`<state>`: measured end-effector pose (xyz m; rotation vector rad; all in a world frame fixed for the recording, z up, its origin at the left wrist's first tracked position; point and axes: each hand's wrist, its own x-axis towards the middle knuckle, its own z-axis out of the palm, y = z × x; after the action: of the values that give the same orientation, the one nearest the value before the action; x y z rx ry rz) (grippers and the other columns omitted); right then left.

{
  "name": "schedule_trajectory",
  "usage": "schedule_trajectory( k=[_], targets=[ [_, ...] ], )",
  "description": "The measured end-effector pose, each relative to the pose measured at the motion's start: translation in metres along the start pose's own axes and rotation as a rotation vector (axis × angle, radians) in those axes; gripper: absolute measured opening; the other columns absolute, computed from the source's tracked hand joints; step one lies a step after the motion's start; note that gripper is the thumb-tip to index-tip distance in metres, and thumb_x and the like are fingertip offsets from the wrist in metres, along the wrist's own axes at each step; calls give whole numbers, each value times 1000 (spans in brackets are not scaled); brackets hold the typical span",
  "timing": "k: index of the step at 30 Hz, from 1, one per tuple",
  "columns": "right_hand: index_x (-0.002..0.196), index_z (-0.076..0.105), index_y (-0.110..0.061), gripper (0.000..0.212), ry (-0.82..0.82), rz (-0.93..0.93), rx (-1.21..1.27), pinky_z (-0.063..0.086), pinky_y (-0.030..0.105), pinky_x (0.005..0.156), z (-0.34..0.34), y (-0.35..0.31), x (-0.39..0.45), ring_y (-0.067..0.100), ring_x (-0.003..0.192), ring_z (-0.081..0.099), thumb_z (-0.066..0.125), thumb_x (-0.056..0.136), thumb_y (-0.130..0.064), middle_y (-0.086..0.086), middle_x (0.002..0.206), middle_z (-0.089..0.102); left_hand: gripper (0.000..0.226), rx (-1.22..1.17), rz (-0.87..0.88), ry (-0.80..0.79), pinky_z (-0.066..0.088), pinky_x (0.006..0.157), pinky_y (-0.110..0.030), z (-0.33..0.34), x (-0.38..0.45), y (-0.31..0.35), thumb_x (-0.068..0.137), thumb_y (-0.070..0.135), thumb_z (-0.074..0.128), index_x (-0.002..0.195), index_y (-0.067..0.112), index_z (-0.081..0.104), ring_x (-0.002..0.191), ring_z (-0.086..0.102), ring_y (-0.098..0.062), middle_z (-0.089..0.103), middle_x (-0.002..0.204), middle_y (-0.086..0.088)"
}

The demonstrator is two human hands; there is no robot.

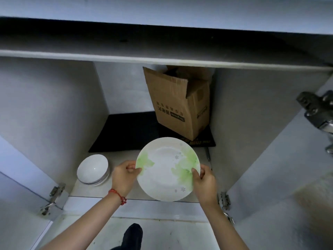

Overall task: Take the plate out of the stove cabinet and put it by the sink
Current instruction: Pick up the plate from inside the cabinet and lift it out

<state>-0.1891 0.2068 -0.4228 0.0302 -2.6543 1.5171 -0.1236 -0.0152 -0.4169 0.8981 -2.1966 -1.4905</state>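
From the head view, you are crouched at the open stove cabinet [54,109] with the plate [167,170] held between both hands. Your left hand [124,177] pinches the plate's left rim, thumb on the face and fingers curled beneath; a red string bracelet [118,195] sits at that wrist. Your right hand [203,181] pinches the opposite rim the same way, thumb pressed on the green leaf print. The plate hangs tilted toward you, above the front edge of the cabinet floor, seemingly lifted clear of it.

Just beyond your left hand, on its outer side, a stack of white bowls [93,169] rests on the cabinet floor, near the plate but apart from it. Past both hands, deeper in, a black mat [126,132] lies flat with an open cardboard box [180,105] standing on it. The doors stand swung wide to either side of your arms, hinges [224,200] showing.

The step in hand looks like the withdrawal: the plate is gripped and at the cabinet mouth but not yet fully out. Next you likely need to draw it back toward yourself, level it, rise, and carry it to the sink, which is not in view here. Mind the right-hand hinge and door edge as you pull out.
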Motion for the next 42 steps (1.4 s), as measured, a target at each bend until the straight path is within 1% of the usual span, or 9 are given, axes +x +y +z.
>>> schedule_trajectory(
  k=[4,9,13,18,22,25,35,38,42],
  targets=[
    [91,59,-4,9,13,20,-21,31,19,49,-18,-15,-11,3,56,44,58,85,-11,-15,60,42,14,-11,-41,-37,47,53,-8,-3,-10,14,71,-9,66,81,1,66,51,56,-2,60,62,0],
    [89,60,-4,9,15,69,-43,31,20,47,-48,-40,-29,14,55,47,58,86,-12,-11,59,44,22,7,-99,-95,50,64,-29,-16,-32,42,71,-8,67,72,14,65,53,59,1,63,63,5],
    [87,59,-5,6,15,113,-42,34,21,48,-70,-61,-46,15,57,49,58,86,-10,-5,62,50,13,73,-77,-87,43,54,-2,-29,-53,70,71,-6,68,80,3,68,61,58,-5,63,63,2],
    [96,60,-9,10,-10,156,-41,35,16,53,-106,-92,-68,17,67,54,57,87,-15,4,78,60,14,104,-97,-110,41,54,2,-54,-87,112,72,-4,68,83,5,68,63,59,-9,66,73,-5],
    [100,60,-8,15,-30,171,-59,42,28,65,-140,-125,-89,20,70,55,58,86,-12,5,82,61,16,85,-179,-125,51,74,-28,-81,-118,149,72,-4,68,84,8,67,72,62,-22,68,80,-8],
    [97,60,-7,13,-45,218,-59,47,34,65,-166,-151,-109,24,67,55,60,85,-11,11,80,62,19,78,-214,-121,51,75,-35,-102,-147,176,72,-7,67,82,9,67,70,62,-21,68,79,-7],
    [85,51,-34,15,-141,322,-16,43,26,53,-247,-232,-168,13,61,54,56,88,-20,-7,68,55,22,106,-249,-79,48,58,-9,-166,-227,252,71,-7,66,82,12,68,71,60,-3,65,72,10],
    [87,51,-31,13,-110,345,-44,37,20,51,-266,-253,-178,8,60,50,57,87,-20,-10,65,51,22,94,-247,-80,48,59,-6,-180,-239,277,72,-5,66,82,14,68,71,62,-4,65,73,12],
    [93,57,-20,8,-71,370,-41,39,29,58,-288,-277,-188,17,63,50,58,86,-18,-6,66,50,33,74,-204,-105,45,58,-1,-193,-248,311,71,-5,66,73,28,64,70,62,-7,66,73,13]
  ],
)
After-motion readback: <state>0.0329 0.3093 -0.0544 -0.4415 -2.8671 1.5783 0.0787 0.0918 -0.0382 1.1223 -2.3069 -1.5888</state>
